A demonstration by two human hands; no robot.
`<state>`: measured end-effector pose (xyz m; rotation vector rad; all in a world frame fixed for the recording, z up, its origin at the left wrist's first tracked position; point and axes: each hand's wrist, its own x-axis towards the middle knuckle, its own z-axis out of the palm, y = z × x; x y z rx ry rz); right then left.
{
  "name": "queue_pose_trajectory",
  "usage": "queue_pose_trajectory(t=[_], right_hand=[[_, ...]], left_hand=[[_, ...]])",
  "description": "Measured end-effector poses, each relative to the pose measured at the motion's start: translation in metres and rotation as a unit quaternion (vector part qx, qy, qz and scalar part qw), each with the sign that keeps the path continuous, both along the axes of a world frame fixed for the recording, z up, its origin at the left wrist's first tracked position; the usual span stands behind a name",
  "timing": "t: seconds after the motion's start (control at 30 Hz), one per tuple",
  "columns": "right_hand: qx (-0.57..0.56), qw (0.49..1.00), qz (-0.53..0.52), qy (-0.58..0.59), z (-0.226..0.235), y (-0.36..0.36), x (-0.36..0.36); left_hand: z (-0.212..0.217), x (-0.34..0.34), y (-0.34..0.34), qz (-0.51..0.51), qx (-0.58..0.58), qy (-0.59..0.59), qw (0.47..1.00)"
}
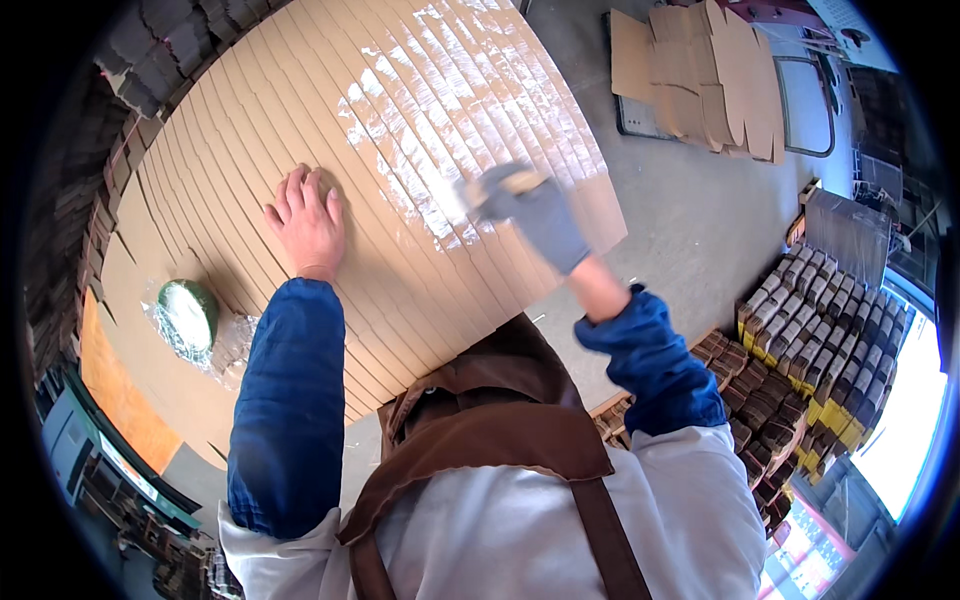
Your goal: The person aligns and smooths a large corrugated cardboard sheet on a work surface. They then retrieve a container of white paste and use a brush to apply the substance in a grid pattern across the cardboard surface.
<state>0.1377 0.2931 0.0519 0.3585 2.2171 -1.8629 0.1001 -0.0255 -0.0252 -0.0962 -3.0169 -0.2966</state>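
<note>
A row of overlapping brown cardboard sheets (240,150) fans out before me, their edges forming parallel steps. Wet white paste (500,90) coats the far right part of them. My left hand (308,222), bare, lies on the uncoated sheets with its fingers stretched out. In a grey glove, my right hand (535,208) is closed around a brush (522,182) with a light wooden handle. Motion blurs the brush's head, which is at the near edge of the paste. A green bowl (187,318) of white paste sits left of my left forearm, on crumpled clear plastic.
Flattened cardboard boxes (715,80) are piled on the floor at the far right. Bundled stacks of cardboard pieces (825,330) stand on the right, beside brown stacks (755,400). More dark stacks (140,50) line the far left. An orange-brown board (125,385) shows at the left.
</note>
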Motion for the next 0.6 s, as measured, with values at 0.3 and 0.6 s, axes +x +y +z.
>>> queue_pose_trajectory(t=[0.3,0.6], right_hand=[[0.422,0.898,-0.007,0.123,-0.044,0.108,-0.090],[0.520,0.832,0.178,0.079,-0.038,0.054,-0.098]], left_hand=[[0.007,-0.001,0.004,-0.002,0.001,-0.023,1.000],[0.007,-0.001,0.001,-0.002,0.001,-0.025,1.000]])
